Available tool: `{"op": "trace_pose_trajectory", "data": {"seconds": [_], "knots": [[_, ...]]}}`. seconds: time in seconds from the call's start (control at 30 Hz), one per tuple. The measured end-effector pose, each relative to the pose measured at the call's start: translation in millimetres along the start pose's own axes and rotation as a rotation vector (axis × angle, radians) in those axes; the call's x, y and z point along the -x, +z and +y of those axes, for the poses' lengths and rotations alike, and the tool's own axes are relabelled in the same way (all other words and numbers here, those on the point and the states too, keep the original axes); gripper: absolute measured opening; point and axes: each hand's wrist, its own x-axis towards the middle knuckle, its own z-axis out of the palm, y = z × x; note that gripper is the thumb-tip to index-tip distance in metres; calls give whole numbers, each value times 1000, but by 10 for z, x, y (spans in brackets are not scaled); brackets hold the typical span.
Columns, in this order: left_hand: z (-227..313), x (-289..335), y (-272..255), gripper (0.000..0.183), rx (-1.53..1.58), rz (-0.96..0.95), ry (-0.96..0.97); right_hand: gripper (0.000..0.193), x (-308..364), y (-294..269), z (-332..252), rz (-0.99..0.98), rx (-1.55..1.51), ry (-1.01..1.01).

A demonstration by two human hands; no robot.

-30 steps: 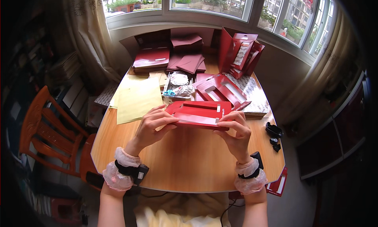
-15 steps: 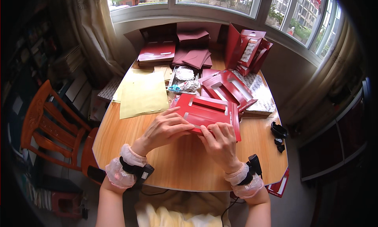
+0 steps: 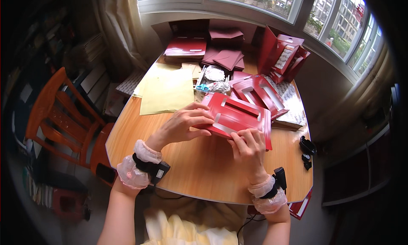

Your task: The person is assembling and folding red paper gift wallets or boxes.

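The hands, close together half a second ago, are now farther apart: the left hand [image 3: 182, 124] has shifted to the left near corner of the flat red glossy cardboard carton [image 3: 233, 115], so the near edge seems steadied from two places. The right hand [image 3: 248, 147] pinches that edge between thumb and fingers; whether the left's curled fingers and lower thumb truly grip, I cannot tell. The carton sits tilted above the light-brown wooden table [image 3: 178, 173], showing two long cut-out windows and pale print along its right side.

Behind the carton [image 3: 234, 116], scissors [image 3: 202, 88] lie right of the paper sheet [image 3: 168, 92].
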Motion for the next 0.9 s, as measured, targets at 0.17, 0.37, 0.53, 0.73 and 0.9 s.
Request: {"op": "trace_pose_trajectory", "data": {"seconds": [0.17, 0.37, 0.53, 0.73, 0.9], "knots": [[14, -15, 85, 36, -49, -55, 59, 25, 7, -35, 17, 13, 30, -4], [33, 20, 121, 20, -78, -33, 68, 24, 16, -1, -18, -28, 27, 7], [54, -34, 127, 19, 13, -5, 60, 24, -24, -76, -24, 14, 62, 17], [57, -23, 153, 19, -34, 88, 104, 23, -32, -54, -19, 30, 95, 4], [66, -9, 168, 22, -98, 118, 113, 23, -43, -61, -8, 60, 113, -10]]}}
